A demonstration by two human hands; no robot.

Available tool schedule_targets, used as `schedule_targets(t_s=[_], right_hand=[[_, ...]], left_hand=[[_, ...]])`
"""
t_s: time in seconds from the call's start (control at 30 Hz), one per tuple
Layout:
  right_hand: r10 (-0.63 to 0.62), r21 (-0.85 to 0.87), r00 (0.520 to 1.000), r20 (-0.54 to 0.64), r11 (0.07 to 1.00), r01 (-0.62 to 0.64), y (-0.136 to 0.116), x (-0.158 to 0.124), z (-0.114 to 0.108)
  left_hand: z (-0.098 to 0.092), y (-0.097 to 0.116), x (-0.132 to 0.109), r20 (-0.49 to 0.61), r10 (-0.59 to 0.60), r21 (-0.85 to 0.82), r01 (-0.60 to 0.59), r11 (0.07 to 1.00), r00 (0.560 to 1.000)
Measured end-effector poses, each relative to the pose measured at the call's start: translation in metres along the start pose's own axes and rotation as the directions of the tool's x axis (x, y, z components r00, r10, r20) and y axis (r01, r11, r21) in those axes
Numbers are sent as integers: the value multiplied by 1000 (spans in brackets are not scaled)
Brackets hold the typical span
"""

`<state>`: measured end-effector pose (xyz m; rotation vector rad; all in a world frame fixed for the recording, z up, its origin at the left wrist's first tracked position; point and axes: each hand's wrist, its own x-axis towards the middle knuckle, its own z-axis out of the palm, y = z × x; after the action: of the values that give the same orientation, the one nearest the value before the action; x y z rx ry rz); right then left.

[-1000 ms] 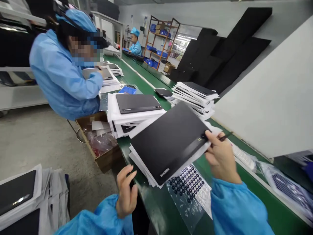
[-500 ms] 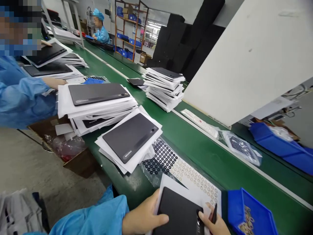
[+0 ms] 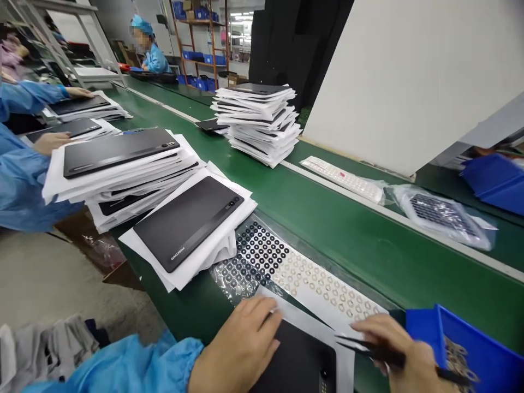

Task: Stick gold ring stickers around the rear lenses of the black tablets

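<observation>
1. Head view: one left hand [image 3: 241,344] lies palm down with fingers spread loosely over one dark tablet [image 3: 305,349], at the bottom edge of the picture, on one white sheet [image 3: 346,363].
2. One right hand [image 3: 403,346] grips one pair of black tweezers [image 3: 382,352], tips just beside the tablet's right side.
3. One sticker sheet [image 3: 292,267], with dark and pale rings, lies just beyond; one blue bin [image 3: 421,325] containing rings stands right.
4. Three paper-and-tablet stacks stand beyond: near [image 3: 186,224], left [image 3: 120,153], tall [image 3: 262,123].
5. Two wrapped packages, one pale [image 3: 344,180], one dark-patterned [image 3: 438,213], lie across the white strip [image 3: 360,204].
6. One co-worker's two hands rest at left.
</observation>
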<state>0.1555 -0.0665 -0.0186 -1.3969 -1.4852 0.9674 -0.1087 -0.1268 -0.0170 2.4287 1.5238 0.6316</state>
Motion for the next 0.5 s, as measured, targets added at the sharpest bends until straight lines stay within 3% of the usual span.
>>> schedule_targets(t_s=[0.1, 0.2, 0.5], right_hand=[[173, 129, 977, 123, 974, -189, 0, 19, 33], [237, 169, 952, 192, 948, -270, 3, 31, 59], [242, 16, 969, 48, 970, -243, 6, 34, 73]], left_hand=[[17, 1, 27, 21, 146, 101, -147, 984, 989], [36, -5, 39, 58, 214, 189, -221, 957, 975], [44, -9, 36, 51, 124, 147, -130, 981, 991]])
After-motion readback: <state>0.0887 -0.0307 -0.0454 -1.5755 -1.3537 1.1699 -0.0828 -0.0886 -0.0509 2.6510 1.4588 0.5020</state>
